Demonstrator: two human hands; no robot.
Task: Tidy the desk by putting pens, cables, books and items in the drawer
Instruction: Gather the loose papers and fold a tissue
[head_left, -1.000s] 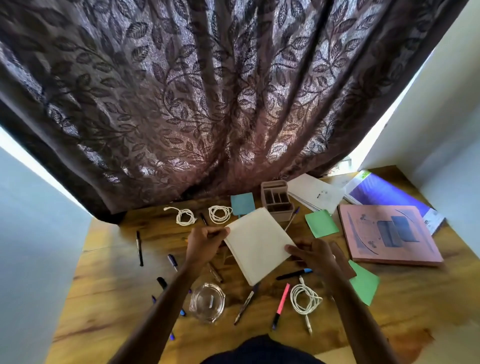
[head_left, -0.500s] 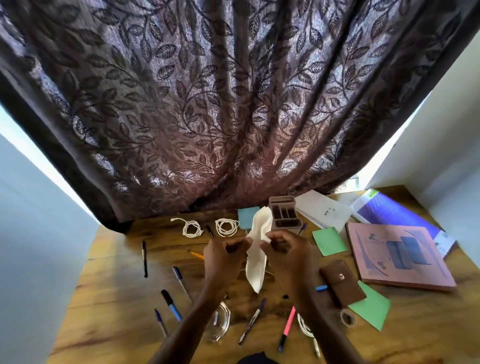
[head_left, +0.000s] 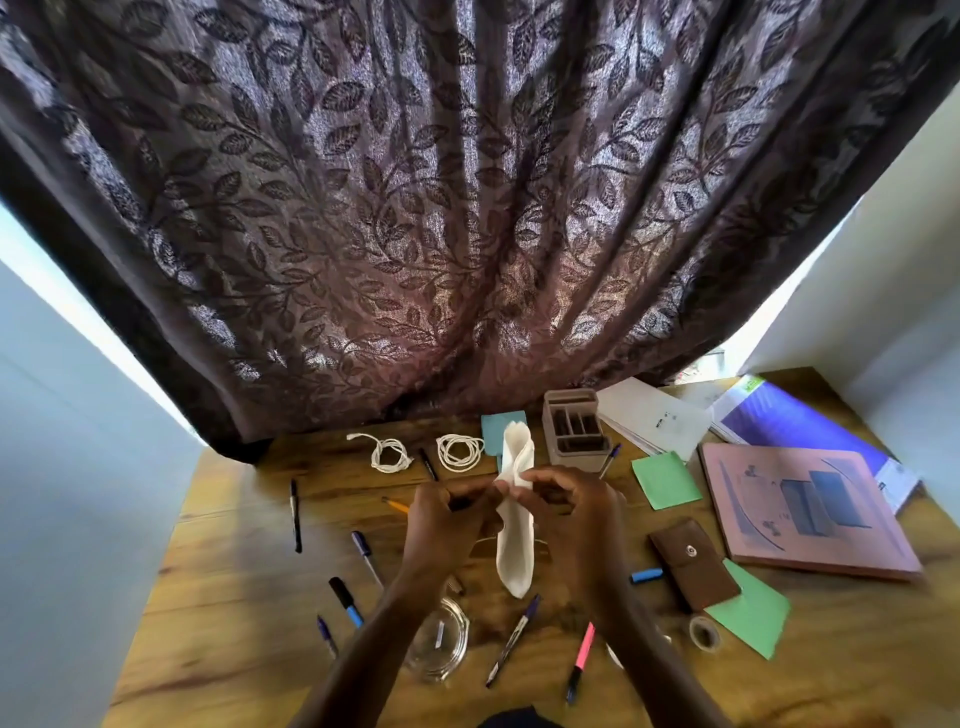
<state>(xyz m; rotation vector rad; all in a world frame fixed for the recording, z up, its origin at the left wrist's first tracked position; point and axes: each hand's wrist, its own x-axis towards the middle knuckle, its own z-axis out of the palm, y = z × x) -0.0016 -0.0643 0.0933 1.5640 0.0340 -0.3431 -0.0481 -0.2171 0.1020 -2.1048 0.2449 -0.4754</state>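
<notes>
A white cloth (head_left: 515, 540) hangs folded lengthwise above the middle of the wooden desk (head_left: 223, 597). My left hand (head_left: 447, 519) and my right hand (head_left: 566, 512) pinch it between them near its upper part. Several pens lie scattered below and left, among them a blue-capped marker (head_left: 345, 600), a pink highlighter (head_left: 581, 656) and a black pen (head_left: 295, 514). Two coiled white cables (head_left: 387, 451) (head_left: 460, 451) lie at the back. A pink book (head_left: 802, 506) lies on the right. No drawer is in view.
A grey pen organiser (head_left: 575, 434) stands at the back, white papers (head_left: 652, 418) and a purple book (head_left: 795, 418) beside it. Green paper sheets (head_left: 665, 480), a brown pouch (head_left: 691, 564), a tape roll (head_left: 705, 632) and a glass dish (head_left: 439, 644) lie around. A dark curtain (head_left: 467, 208) hangs behind.
The cloth went from a flat open sheet held at its two sides to a narrow folded strip. Both hands came together at its middle.
</notes>
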